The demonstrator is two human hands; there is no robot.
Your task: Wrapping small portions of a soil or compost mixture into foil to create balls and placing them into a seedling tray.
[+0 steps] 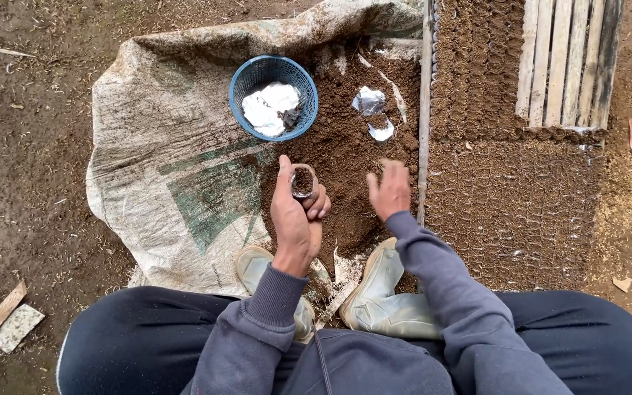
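My left hand point(295, 223) grips a small seedling bag point(303, 183), partly filled and held upright over the soil heap point(345, 157) on the sack point(162, 139). My right hand point(389, 192) rests loose on the soil, grasping nothing clearly. I judge filling is underway; next, scoop more soil in.

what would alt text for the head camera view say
Seen from above, a squatting person's left hand holds a small clear bag of soil while the right hand reaches into a soil pile on a woven sack. A blue basket of empty bags sits beyond, with rows of filled bags at right.
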